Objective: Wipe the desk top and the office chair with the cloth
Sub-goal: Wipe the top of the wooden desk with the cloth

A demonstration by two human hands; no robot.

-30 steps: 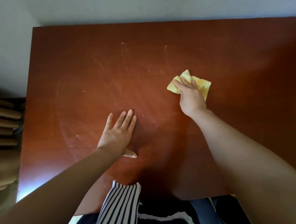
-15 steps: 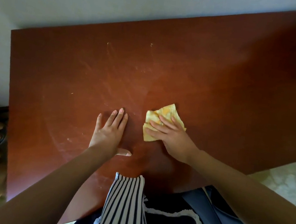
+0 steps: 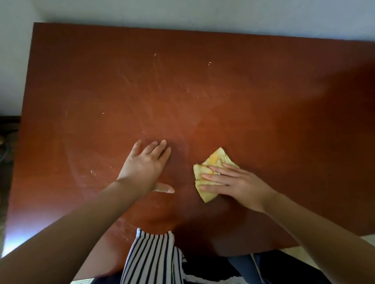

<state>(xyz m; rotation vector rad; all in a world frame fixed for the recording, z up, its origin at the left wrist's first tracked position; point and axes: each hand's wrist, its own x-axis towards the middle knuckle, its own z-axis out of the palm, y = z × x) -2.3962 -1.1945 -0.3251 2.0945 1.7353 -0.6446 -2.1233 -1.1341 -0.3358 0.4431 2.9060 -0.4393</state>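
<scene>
On desk top (image 3: pixel 281 106) | left hand (image 3: pixel 145 167) flat | right hand (image 3: pixel 240 184) apparently pressing cloth (image 3: pixel 215 159)

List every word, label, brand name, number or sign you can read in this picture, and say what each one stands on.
None: no readable text shows anywhere in the head view.
The desk top shows only pale scuff marks, no lettering.
The yellow cloth under the right hand carries no legible print.
The striped fabric has plain stripes only.
</scene>
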